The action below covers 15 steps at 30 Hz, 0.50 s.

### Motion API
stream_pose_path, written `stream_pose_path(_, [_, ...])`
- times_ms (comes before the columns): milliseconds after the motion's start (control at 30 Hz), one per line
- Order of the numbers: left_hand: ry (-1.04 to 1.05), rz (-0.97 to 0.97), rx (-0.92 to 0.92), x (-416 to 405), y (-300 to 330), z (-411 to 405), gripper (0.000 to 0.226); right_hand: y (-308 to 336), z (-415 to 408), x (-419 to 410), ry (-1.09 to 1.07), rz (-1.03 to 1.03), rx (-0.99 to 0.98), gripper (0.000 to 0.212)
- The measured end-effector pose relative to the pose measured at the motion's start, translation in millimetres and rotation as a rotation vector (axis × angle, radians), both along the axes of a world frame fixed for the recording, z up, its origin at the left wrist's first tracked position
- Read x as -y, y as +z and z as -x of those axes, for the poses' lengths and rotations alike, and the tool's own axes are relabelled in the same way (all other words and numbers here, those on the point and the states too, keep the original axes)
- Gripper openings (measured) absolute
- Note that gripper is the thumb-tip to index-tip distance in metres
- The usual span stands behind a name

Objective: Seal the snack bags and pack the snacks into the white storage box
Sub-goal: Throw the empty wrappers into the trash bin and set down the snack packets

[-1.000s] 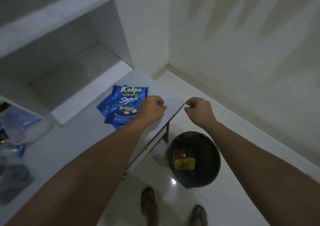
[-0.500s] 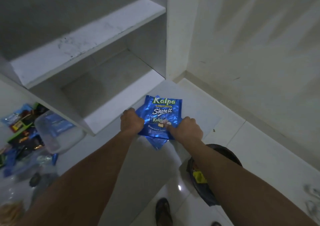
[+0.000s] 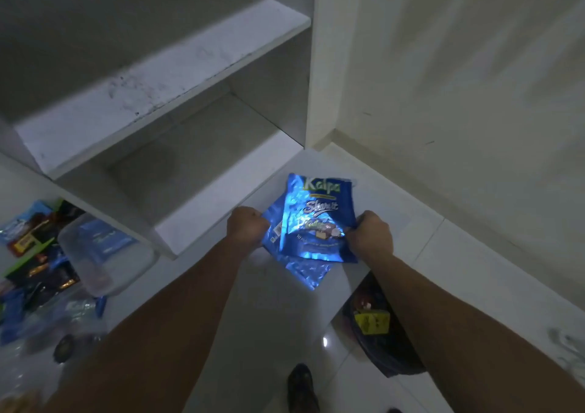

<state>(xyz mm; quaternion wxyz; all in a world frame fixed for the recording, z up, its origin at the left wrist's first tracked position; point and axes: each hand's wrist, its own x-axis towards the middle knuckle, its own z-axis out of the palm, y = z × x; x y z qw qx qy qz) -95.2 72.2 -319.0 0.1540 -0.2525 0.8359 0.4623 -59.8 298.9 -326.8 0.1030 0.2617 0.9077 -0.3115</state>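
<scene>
A stack of blue Kalpa snack bags (image 3: 316, 219) sits near the right end of the white table (image 3: 196, 286). My left hand (image 3: 245, 227) grips the stack's left edge and my right hand (image 3: 370, 233) grips its right edge. The top bag is tilted up off the table; another blue bag pokes out beneath it. A translucent white storage box (image 3: 104, 254) stands on the table at the left, with blue packets showing through its wall. Several more snack packets (image 3: 31, 238) lie in a loose pile beyond and below the box at the far left.
White shelving (image 3: 164, 73) rises behind the table, with an open compartment just behind the bags. A black waste bin (image 3: 380, 333) with a yellow wrapper inside stands on the tiled floor under my right forearm. My foot (image 3: 302, 387) shows below. A wall closes the right side.
Both hands moved from the table's right edge onto the blue bags, gripped them at either side and lifted the top one. The camera swung left, bringing the storage box and snack pile into view.
</scene>
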Motion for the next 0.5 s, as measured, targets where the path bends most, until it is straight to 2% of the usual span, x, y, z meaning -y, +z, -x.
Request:
stream_pose_path(67, [-0.008,-0.109,0.014,-13,16,-4,0.019,8,-3,-25,-0.026,-0.01,-0.005,0.026])
stream_pose_path(133, [-0.077,-0.154,0.037,-30,30,-8,0.015,16,-7,-54,-0.042,-0.042,0.004,0.025])
stream_pose_path(500, [-0.367,-0.163,-0.011,-185,57,-61,0.023,54,-99,-217,-0.256,-0.122,-0.007,0.023])
